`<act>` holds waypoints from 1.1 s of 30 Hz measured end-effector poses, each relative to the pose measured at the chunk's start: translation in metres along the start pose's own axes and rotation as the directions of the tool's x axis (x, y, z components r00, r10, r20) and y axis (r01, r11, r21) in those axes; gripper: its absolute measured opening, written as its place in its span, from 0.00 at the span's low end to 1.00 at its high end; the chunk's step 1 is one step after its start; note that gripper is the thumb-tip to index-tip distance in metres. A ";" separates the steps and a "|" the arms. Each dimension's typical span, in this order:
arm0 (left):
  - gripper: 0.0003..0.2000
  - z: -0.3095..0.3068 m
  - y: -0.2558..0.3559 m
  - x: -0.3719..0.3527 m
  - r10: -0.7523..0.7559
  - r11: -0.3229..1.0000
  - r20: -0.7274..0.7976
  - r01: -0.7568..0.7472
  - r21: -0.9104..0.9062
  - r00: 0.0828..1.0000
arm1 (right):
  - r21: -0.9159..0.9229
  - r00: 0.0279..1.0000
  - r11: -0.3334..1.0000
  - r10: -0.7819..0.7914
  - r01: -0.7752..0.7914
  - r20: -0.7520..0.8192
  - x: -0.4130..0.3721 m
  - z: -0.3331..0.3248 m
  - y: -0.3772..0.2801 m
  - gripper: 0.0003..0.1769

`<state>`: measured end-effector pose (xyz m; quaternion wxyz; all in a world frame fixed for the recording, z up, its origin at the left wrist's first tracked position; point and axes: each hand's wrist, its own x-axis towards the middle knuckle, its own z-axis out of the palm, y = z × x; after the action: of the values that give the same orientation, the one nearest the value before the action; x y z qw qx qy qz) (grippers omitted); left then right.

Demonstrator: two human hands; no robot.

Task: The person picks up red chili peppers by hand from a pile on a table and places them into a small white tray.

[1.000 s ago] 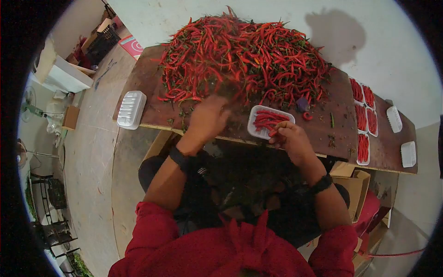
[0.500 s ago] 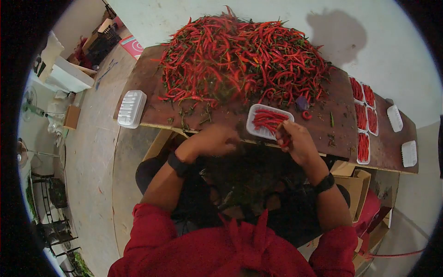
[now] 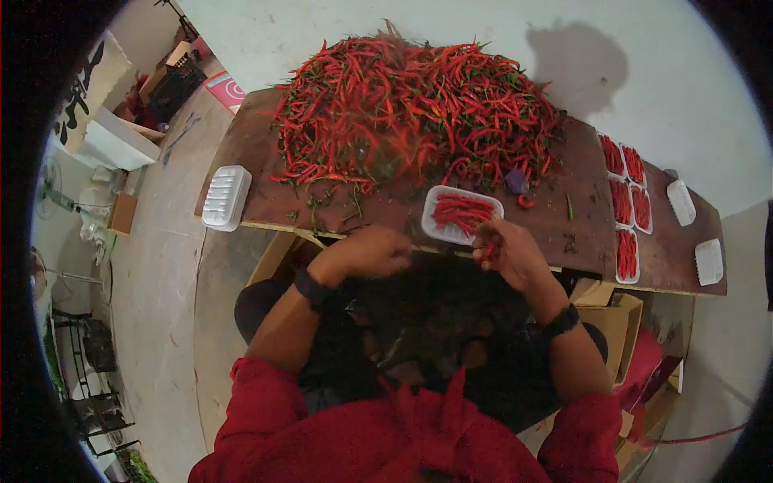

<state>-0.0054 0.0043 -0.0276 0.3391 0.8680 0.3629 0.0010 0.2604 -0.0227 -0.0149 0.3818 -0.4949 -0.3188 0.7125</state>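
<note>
A white foam tray (image 3: pixel 442 233) partly filled with red chili peppers (image 3: pixel 460 211) lies at the table's front edge. Close to its right corner is my right hand (image 3: pixel 515 256), with fingers closed around a few red chili peppers (image 3: pixel 486 251). My left hand (image 3: pixel 370 252) hovers left of the tray, before the table edge, its fingers curled together; whatever they may hold is hidden. Behind the tray rises a large heap of red chili peppers (image 3: pixel 419 105) with green stems.
Several filled trays (image 3: pixel 626 253) stand in rows on the right. Past them lie two white trays (image 3: pixel 708 262). A stack of white trays (image 3: pixel 226 198) sits at the table's left corner. A cardboard box (image 3: pixel 624 334) is below on the right. Loose stems dot the tabletop (image 3: pixel 394 211).
The whole view has shifted slightly. My left hand has come to rest from a blur, fingers curled. My right hand still holds peppers beside the tray.
</note>
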 end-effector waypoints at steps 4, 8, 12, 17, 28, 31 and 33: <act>0.09 -0.007 -0.009 -0.003 -0.065 0.998 -0.323 0.061 -0.021 0.944 | 0.026 0.999 0.999 0.033 -0.032 -0.028 0.002 -0.008 -0.002 0.18; 0.10 -0.022 -0.025 -0.004 -0.165 0.967 -0.596 0.248 0.059 0.786 | -0.068 0.997 0.996 -0.053 0.049 -0.056 -0.005 -0.010 -0.010 0.17; 0.10 -0.025 -0.043 0.009 -0.157 0.945 -0.709 0.313 0.093 0.687 | -0.043 0.992 0.998 -0.059 0.054 -0.115 -0.008 -0.013 -0.012 0.17; 0.09 -0.008 -0.051 0.028 -0.025 0.953 -0.803 0.256 0.160 0.595 | -0.030 0.992 0.996 -0.081 0.078 -0.093 -0.011 -0.019 -0.010 0.17; 0.06 -0.012 -0.032 0.024 -0.142 0.895 -0.649 0.378 0.239 0.747 | 0.086 0.980 0.986 -0.129 0.143 -0.153 -0.010 -0.025 -0.009 0.13; 0.06 -0.020 -0.015 0.016 -0.137 0.922 -0.687 0.346 0.176 0.714 | 0.027 0.988 0.996 -0.081 0.085 -0.133 -0.012 -0.015 -0.015 0.10; 0.07 -0.023 -0.011 0.011 -0.124 0.935 -0.679 0.315 0.165 0.724 | -0.076 0.983 0.987 -0.147 0.139 -0.109 -0.012 -0.012 -0.016 0.12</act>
<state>-0.0095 0.0303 -0.0186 0.0662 0.7994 0.5564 0.2167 0.2777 -0.0239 0.0002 0.4324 -0.5235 -0.3552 0.6425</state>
